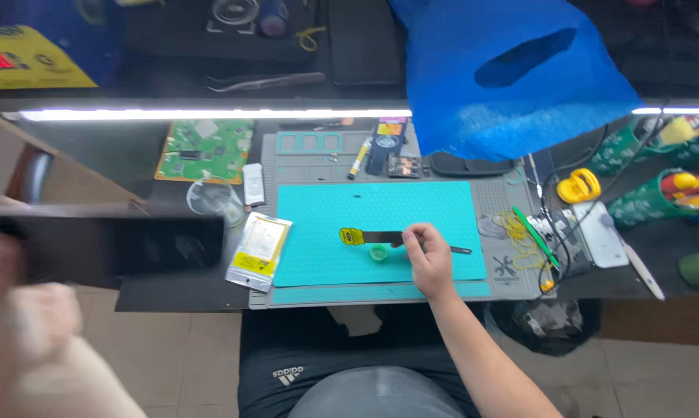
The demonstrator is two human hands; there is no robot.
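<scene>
dark metal with a yellow tab at its 9 o'clock end, the flat strip (372,236) lies across the middle of the teal mat (326,209), its other end pinched under the curled fingers of the right hand (428,254); a thin dark tip shows past the hand at 3 o'clock. a small green cap (379,252) sits on the mat just at 6 o'clock of the strip. the left hand (44,321) is a blurred shape at the 8 o'clock edge of view, and i cannot tell how its fingers stand; a dark phone (167,246) looms just at 1 o'clock of it. the mat rests on a grey tray (504,197) on a dark bench, tiled floor below. a silver pouch (258,250) with a yellow label lies off the mat at 9 o'clock, a green circuit board (206,149) at 11 o'clock, yellow rubber bands (519,232) at 3 o'clock. a blue bag (512,73) hangs at 1 o'clock, and a yellow box (24,62) sits at the far 10 o'clock corner.
</scene>
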